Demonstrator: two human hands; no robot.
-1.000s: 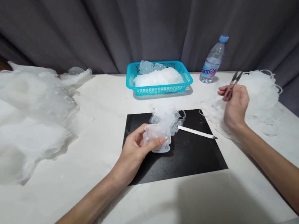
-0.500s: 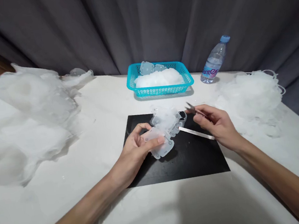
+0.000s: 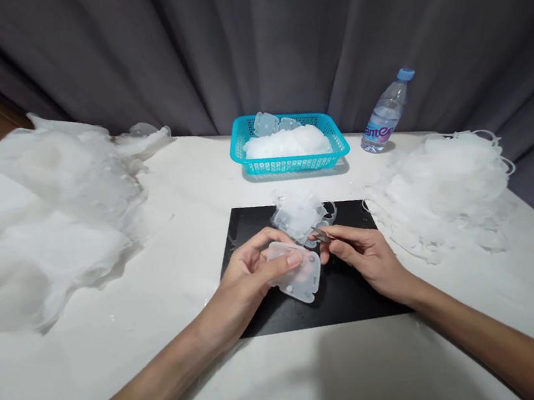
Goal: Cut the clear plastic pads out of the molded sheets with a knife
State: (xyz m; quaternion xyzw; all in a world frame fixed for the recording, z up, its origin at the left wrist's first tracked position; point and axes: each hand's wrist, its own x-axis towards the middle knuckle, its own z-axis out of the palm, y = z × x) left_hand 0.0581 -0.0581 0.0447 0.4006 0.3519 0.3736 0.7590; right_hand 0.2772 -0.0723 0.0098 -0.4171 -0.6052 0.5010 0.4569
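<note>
Over the black mat [image 3: 282,316], my left hand [image 3: 251,271] pinches a translucent, squarish silicone piece [image 3: 302,280] between thumb and fingers. The piece tilts toward me and has small round marks near its corners. My right hand [image 3: 370,255] is closed around tweezers [image 3: 321,235], most of which the fingers hide. The metal tips lie close to the upper right edge of the piece; whether they touch it I cannot tell. Just behind both hands, a small heap of similar translucent pieces [image 3: 298,215] lies on the mat. The white pen-like stick is hidden behind my right hand.
A turquoise basket [image 3: 292,165] of translucent pieces stands at the back. Right of it is a water bottle [image 3: 386,115]. A big pile of translucent sheets [image 3: 42,210] fills the left side, and a pile of thin offcuts [image 3: 451,182] lies on the right.
My right hand has come from the right-hand offcut pile to the piece, bringing the tweezers. My left hand has turned and lowered the piece slightly, still gripping it.
</note>
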